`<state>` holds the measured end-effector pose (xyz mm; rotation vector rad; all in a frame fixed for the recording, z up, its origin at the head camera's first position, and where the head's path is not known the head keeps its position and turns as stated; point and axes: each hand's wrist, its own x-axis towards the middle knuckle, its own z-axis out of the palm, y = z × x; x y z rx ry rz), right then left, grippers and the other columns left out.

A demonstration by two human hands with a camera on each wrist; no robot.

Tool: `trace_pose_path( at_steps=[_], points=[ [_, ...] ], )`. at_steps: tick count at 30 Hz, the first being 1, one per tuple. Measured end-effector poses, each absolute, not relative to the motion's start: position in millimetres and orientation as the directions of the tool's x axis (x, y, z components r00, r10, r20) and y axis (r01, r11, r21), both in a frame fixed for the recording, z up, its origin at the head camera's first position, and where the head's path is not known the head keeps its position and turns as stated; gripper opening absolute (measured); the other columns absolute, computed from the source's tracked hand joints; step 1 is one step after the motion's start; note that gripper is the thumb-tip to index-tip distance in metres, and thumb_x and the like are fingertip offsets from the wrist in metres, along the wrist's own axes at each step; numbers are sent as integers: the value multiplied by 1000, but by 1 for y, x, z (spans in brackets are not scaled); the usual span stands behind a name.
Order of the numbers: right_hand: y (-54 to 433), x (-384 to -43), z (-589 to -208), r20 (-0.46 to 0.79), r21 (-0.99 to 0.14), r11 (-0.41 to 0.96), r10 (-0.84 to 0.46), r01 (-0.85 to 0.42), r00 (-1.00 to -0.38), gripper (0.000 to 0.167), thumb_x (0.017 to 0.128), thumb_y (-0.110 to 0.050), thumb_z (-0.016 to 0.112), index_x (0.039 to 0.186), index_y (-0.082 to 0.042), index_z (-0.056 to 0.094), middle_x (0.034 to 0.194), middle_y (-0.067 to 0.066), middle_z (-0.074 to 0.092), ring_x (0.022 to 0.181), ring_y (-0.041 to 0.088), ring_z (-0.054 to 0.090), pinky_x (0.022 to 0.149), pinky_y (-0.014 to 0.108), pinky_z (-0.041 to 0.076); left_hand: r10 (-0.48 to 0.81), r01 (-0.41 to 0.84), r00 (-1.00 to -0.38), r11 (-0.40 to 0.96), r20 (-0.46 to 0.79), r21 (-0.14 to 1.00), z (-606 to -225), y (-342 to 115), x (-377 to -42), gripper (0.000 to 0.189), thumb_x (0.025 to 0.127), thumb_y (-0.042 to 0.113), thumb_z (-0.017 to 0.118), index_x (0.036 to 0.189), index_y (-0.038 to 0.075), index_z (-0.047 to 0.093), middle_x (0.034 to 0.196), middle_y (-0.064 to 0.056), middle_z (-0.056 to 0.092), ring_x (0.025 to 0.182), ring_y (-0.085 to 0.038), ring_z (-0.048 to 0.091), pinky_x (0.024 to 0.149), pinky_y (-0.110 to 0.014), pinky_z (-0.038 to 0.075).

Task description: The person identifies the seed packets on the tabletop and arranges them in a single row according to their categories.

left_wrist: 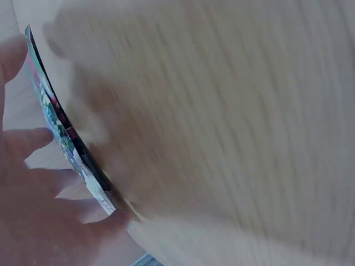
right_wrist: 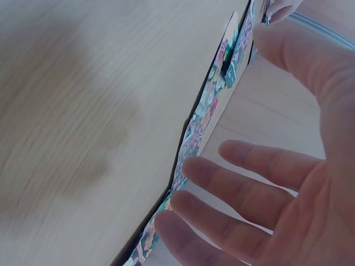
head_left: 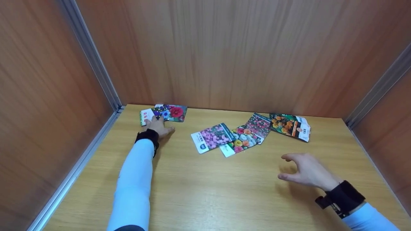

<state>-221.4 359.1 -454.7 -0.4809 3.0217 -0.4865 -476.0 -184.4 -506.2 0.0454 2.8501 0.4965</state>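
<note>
At the back left, my left hand rests its spread fingers on overlapping flower seed packets. The top packet shows red and blue flowers, and the white end of a packet sticks out at the left. In the left wrist view, the fingers touch the packet's printed face. My right hand hovers over the right of the table with fingers apart, holding nothing. Nearest to it lies an orange-flower packet.
Mid-table, a pink-flower packet overlaps a mixed-colour rose packet, which touches a small-red-flower packet. The wooden table is bounded by a back panel and side panels with metal edge rails.
</note>
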Motion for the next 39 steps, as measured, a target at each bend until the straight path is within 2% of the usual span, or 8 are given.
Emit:
trace_pose_path(
  at_steps=[5,8,12,15,19,24,31,39],
  points=[
    [354,-222,-453,8,-328,886,-345,-328,-939,72,90,-58,80,135,-3,69,130,17,73,113,39,71,95,60,56,76,-3,-952,966,-296,259,-505,-197,-470,103,97,70,57,169,5,19,169,-37,14,152,-65,14,115,-80,24],
    [349,-223,-455,37,-323,873,-374,-365,-927,69,91,-55,79,134,-2,69,125,17,75,112,40,71,94,60,56,94,27,-949,975,-302,219,-499,-203,-465,99,98,68,57,166,1,28,164,-38,27,148,-63,27,115,-76,30],
    [345,-222,-455,60,-312,868,-387,-385,-920,61,93,-47,80,133,-2,70,121,15,77,110,39,72,93,59,57,129,89,-967,979,-220,183,-487,-205,-463,71,100,51,63,148,-1,55,144,-33,58,131,-52,56,108,-65,46],
    [344,-220,-455,46,-312,872,-384,-378,-922,56,94,-42,81,133,-3,70,122,15,77,111,38,72,93,59,56,127,88,-978,970,-165,225,-479,-204,-465,52,101,38,67,138,2,66,135,-25,68,123,-44,63,104,-60,50],
    [344,-218,-454,29,-313,872,-387,-376,-922,54,94,-40,81,134,-4,70,123,14,76,113,37,72,94,59,56,109,60,-982,955,-157,289,-480,-203,-468,51,101,32,71,144,4,65,144,-22,64,132,-43,58,110,-59,45],
    [345,-215,-453,28,-319,867,-396,-384,-918,46,97,-33,79,133,-6,71,123,12,76,113,35,72,94,59,56,121,69,-981,949,-154,309,-496,-205,-471,56,103,24,62,154,3,53,153,-25,55,140,-46,51,117,-60,40],
    [346,-212,-453,20,-331,859,-407,-390,-913,39,98,-27,77,132,-9,72,124,9,76,115,32,72,96,59,56,137,67,-968,947,-208,314,-506,-201,-472,75,94,20,61,164,4,37,162,-32,38,148,-51,36,122,-65,28],
    [345,-208,-457,25,-341,863,-387,-372,-922,41,98,-30,78,131,-8,72,123,9,77,114,33,71,95,58,56,86,20,-974,955,-210,297,-488,-192,-467,80,90,25,72,163,11,41,154,-28,44,139,-49,38,116,-68,33]
  ],
)
